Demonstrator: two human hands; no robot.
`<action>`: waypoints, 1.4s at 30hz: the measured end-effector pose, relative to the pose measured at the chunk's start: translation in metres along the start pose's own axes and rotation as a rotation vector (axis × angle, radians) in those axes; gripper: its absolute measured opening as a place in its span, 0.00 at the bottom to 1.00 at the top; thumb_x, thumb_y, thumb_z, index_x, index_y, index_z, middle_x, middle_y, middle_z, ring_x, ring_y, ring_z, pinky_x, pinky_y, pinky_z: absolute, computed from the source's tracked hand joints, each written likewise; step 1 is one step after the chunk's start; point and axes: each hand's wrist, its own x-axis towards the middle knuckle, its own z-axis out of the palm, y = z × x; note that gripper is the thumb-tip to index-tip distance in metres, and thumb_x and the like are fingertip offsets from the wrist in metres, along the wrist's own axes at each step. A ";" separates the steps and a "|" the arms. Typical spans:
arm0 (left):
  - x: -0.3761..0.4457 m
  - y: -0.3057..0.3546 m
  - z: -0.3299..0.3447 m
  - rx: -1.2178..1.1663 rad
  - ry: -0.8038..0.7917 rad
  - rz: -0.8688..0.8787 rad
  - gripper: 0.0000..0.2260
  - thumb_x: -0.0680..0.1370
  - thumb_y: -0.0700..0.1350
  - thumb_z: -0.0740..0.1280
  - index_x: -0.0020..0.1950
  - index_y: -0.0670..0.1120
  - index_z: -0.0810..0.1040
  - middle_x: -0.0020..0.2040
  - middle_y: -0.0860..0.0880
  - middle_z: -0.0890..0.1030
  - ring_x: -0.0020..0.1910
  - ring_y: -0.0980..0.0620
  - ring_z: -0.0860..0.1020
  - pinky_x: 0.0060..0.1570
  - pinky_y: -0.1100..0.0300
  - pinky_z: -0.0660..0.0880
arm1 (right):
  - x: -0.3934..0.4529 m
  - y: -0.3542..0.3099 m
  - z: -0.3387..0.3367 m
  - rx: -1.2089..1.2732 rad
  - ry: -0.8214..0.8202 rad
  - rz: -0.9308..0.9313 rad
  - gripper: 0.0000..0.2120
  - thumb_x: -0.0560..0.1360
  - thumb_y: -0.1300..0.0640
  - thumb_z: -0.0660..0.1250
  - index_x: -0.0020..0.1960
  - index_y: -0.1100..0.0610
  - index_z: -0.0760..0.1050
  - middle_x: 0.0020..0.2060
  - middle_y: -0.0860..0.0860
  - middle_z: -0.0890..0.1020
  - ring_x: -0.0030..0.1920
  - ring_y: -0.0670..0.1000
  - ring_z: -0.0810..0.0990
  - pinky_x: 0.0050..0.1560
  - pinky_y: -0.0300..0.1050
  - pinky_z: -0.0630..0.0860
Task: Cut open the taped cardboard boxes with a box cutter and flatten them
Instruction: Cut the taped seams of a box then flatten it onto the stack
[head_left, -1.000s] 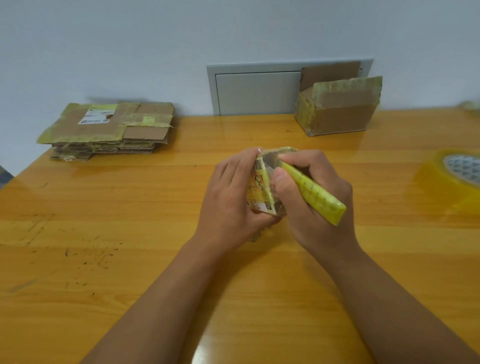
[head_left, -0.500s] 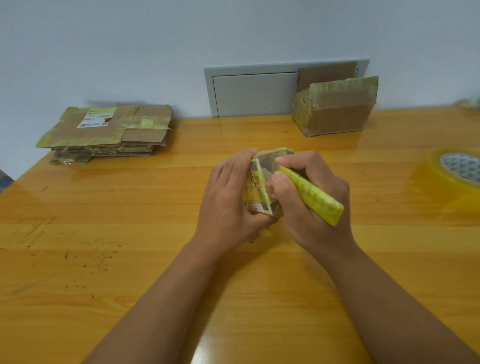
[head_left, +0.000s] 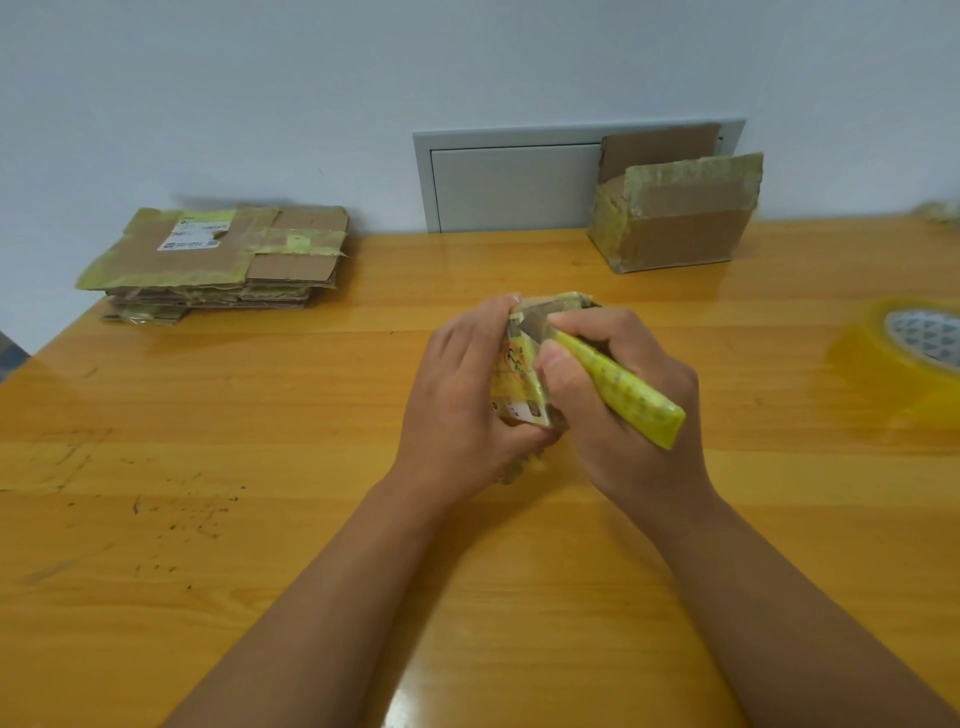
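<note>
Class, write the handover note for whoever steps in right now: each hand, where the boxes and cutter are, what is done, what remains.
Left hand: holds the small taped box upright above the table.
Right hand: grip on the yellow box cutter, its tip at the box's top edge.
Done: a stack of flattened boxes lies at the far left.
Left: finish cutting and flatten this box; then the larger box by the wall, one flap already up.
Tape roll sits at the right edge.
</note>
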 end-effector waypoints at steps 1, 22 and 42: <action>0.000 0.000 0.000 -0.002 0.000 -0.004 0.38 0.68 0.57 0.71 0.75 0.45 0.65 0.70 0.49 0.72 0.67 0.54 0.67 0.68 0.65 0.62 | 0.000 0.000 0.000 -0.003 0.001 -0.006 0.08 0.79 0.61 0.65 0.56 0.51 0.74 0.41 0.47 0.80 0.38 0.43 0.80 0.39 0.31 0.74; 0.000 0.001 -0.001 -0.011 0.002 -0.033 0.39 0.68 0.59 0.71 0.75 0.44 0.66 0.70 0.49 0.72 0.67 0.56 0.66 0.67 0.65 0.62 | 0.000 0.001 0.000 -0.030 0.014 0.006 0.07 0.78 0.62 0.63 0.54 0.53 0.73 0.35 0.53 0.80 0.34 0.48 0.79 0.34 0.37 0.75; -0.001 0.001 -0.002 -0.071 -0.012 -0.091 0.41 0.67 0.61 0.70 0.76 0.47 0.64 0.71 0.50 0.71 0.69 0.53 0.66 0.67 0.65 0.62 | -0.001 0.000 0.001 -0.049 0.010 0.001 0.05 0.78 0.61 0.63 0.53 0.54 0.73 0.34 0.55 0.81 0.32 0.51 0.80 0.31 0.47 0.75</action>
